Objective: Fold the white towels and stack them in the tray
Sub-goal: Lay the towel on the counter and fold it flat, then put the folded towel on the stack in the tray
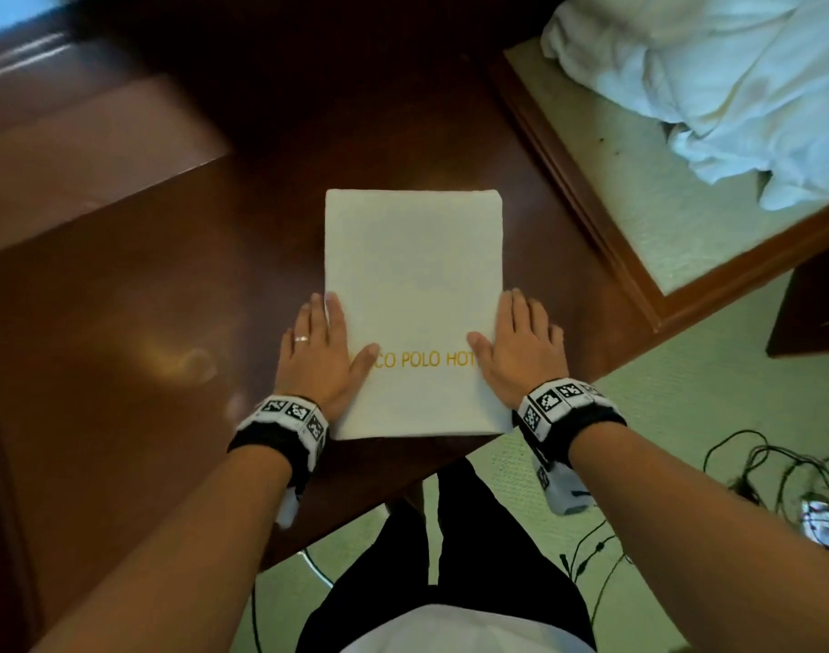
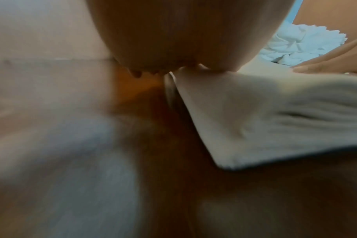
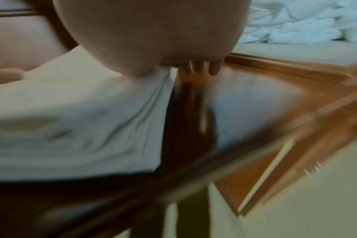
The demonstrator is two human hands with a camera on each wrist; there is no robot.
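Head view first: one folded white towel (image 1: 413, 313) lies flat on the dark wooden table (image 1: 120, 346), gold hotel lettering facing up near the table's front edge. The left hand (image 1: 319, 353) sits flat against the towel's left border, fingers straight, thumb lying over the cloth; the right hand (image 1: 516, 351) mirrors it on the right border, thumb on the lettering. Neither one grips anything, they bracket and press. One ring (image 1: 301, 339) shows on the left hand, and there are two marker wristbands, one per wrist. Beyond the table's far right corner, one rumpled heap of white linen (image 1: 714, 87) lies on a wood-framed cushioned surface (image 1: 638, 294); how many towels are in it I cannot say. No tray is in sight anywhere.

Left wrist view, blurred: the palm fills the top, fingertips (image 2: 136, 75) touching the table just beside the towel's layered edge (image 2: 275, 120), stretched out, holding nothing.

Right wrist view, also soft: three fingertips (image 3: 200, 69) rest on the table right at the towel's side, with the stacked folds (image 3: 71, 128) to their left. Open again.

My read: the fold looks finished and they are squaring its sides. Next, both hands would need to slide under and lift the bundle level, so the layers don't slip, then find the tray.
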